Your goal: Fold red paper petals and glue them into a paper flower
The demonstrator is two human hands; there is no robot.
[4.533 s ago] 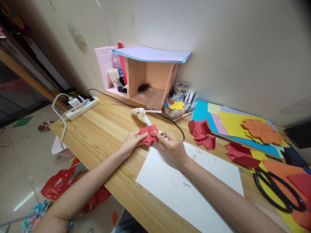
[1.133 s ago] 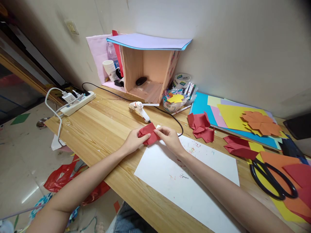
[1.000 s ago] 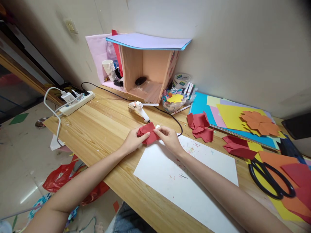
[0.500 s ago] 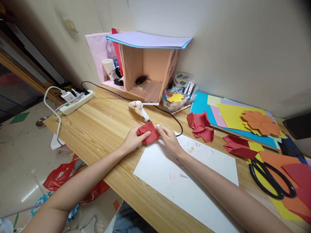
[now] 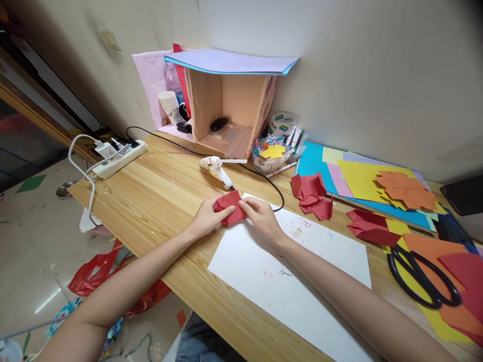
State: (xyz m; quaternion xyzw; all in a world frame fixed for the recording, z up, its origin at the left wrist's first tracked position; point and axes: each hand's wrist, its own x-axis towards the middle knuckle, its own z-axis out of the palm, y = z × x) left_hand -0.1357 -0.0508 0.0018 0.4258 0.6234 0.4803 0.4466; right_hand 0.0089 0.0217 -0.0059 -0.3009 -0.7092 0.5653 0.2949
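Between my two hands is a folded piece of red paper [image 5: 234, 215], held over the far left corner of a white sheet [image 5: 302, 296]. My left hand [image 5: 207, 216] grips its left side, thumb pressed on top. The fingers of my right hand [image 5: 260, 213] pinch its right edge. Just beyond the paper, a white glue gun [image 5: 219, 171] rests on the wooden table. Folded red paper pieces [image 5: 311, 196] lie to the right, and another folded red piece [image 5: 372, 227] is farther right.
Black-handled scissors [image 5: 422, 276] lie on coloured paper at the right. Paper sheets [image 5: 320, 163] carry an orange paper flower [image 5: 405, 190]. An open box [image 5: 241, 100] and a tub of scraps [image 5: 269, 161] stand at the back. A power strip [image 5: 121, 160] sits at the left edge.
My right hand has shifted slightly left along the red paper, its fingertips now farther over the edge. My left hand keeps its grip almost unmoved.
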